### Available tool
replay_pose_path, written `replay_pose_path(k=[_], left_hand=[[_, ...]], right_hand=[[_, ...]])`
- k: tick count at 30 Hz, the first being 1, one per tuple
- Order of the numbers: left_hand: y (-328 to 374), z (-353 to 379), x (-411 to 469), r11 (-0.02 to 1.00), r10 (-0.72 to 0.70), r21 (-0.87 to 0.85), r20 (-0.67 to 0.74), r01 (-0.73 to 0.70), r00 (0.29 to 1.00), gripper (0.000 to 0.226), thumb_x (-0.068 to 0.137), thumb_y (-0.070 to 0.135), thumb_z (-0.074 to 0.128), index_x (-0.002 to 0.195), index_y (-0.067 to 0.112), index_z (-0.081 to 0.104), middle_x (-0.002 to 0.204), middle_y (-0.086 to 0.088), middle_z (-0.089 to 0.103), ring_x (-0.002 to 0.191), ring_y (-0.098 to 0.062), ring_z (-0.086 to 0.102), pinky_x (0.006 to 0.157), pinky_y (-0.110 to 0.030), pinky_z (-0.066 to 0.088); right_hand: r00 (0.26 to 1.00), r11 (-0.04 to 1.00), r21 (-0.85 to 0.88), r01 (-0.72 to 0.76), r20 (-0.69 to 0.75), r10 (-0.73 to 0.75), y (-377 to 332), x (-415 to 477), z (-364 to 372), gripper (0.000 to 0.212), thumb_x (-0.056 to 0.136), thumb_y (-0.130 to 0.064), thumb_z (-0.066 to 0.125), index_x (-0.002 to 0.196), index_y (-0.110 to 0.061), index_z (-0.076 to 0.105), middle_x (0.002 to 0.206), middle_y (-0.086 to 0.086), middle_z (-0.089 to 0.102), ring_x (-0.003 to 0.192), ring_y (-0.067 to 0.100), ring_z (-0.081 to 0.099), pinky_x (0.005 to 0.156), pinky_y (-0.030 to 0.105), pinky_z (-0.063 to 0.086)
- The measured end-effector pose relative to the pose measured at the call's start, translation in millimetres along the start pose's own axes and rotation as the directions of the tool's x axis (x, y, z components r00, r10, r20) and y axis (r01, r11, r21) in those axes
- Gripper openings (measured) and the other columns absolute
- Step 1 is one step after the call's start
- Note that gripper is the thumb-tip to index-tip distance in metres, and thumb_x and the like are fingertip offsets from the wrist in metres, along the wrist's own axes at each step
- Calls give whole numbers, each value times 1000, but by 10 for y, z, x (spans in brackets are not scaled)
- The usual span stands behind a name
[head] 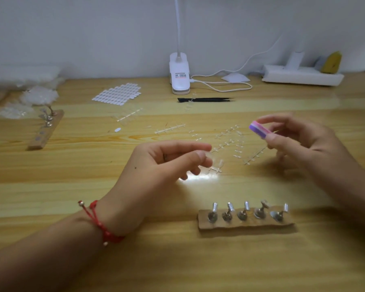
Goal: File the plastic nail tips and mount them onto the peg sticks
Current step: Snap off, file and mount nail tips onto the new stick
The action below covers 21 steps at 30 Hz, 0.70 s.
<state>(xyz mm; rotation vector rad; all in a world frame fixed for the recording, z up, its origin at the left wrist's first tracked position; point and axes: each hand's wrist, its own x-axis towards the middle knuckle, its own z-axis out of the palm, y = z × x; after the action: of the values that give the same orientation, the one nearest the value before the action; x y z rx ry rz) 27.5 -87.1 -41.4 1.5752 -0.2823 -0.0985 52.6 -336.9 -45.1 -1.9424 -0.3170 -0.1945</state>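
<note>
From the head camera, the left hand (167,163) hovers over the middle of the wooden table (72,165), its grip closed thumb to forefinger on a clear nail tip (215,160) that is blurred and hard to make out. A red string bracelet (99,222) circles that wrist. The right hand (299,140) is raised off to the right, its grip clamped, thumb below and fingers above, on a small pink and purple buffer block (259,129); the block and the nail tip are apart. Between and behind the two hands, loose strips of clear nail tips (236,142) lie scattered on the table. Near the front edge sits a wooden base (246,223) carrying five metal peg sticks (243,211) in a row, each tilted. A second wooden base (45,131) with a few pegs lies at the left, beside clear plastic bags (38,95). Farther back are a sheet of white adhesive tabs (117,93), black tweezers (207,99), a white clip lamp (179,74) with its cable, and a white power strip (301,75) against the wall.
</note>
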Motion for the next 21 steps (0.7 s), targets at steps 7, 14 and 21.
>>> replay_pose_path(k=[7, 14, 21], left_hand=[[-61, 86, 109, 997, -69, -47, -55, 66, 996, 22, 66, 25, 77, 88, 22, 78, 79, -2, 75, 65, -5, 59, 57, -15, 49], [-13, -80, 200, 827, 188, 522, 95, -210, 978, 7, 81, 23, 71, 84, 29, 73, 76, 17, 69, 68, -1, 59, 59, -11, 41], [19, 43, 463, 498, 191, 801, 272, -332, 943, 23, 82, 47, 60, 103, 41, 68, 87, 22, 62, 82, -2, 47, 75, -31, 42]], right_hand=[[975, 907, 366, -209, 145, 166, -134, 113, 347, 20, 81, -21, 65, 98, -23, 76, 83, 1, 64, 69, 9, 57, 56, 21, 49], [976, 814, 539, -216, 100, 192, -40, 144, 414, 23, 74, -14, 70, 97, -15, 70, 76, 3, 63, 52, 12, 49, 45, 19, 41], [949, 698, 652, -296, 119, 291, -40, 168, 361, 30, 73, -15, 67, 103, -11, 65, 74, 1, 61, 49, 6, 49, 43, 16, 40]])
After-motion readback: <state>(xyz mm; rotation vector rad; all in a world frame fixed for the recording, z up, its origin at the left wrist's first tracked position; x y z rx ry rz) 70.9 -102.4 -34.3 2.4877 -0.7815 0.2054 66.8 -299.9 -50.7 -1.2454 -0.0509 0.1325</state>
